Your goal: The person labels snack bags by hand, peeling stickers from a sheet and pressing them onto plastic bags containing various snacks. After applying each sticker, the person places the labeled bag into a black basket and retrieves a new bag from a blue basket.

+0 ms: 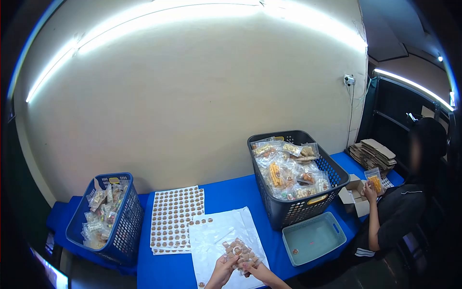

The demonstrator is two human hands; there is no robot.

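A clear packet of brown, square-looking pieces (244, 254) is held up in front of me, with a round label on its face. My left hand (224, 271) grips its lower left side, thumb on the front. On the lower right side my right hand (260, 273) pinches the same packet. Beneath the packet lies a white sheet (211, 245) with a few round stickers along its top edge. Left of that, sheets of round brown stickers (175, 216) rest on the blue cloth.
A blue basket (130, 226) of packets stands at the left, a dark basket (284, 212) of packets at the back right. Nearer is a pale green tray (315, 243). At the right a co-worker (404, 207) holds a packet (374, 180) beside an open carton (356, 195) and flattened cardboard (373, 155).
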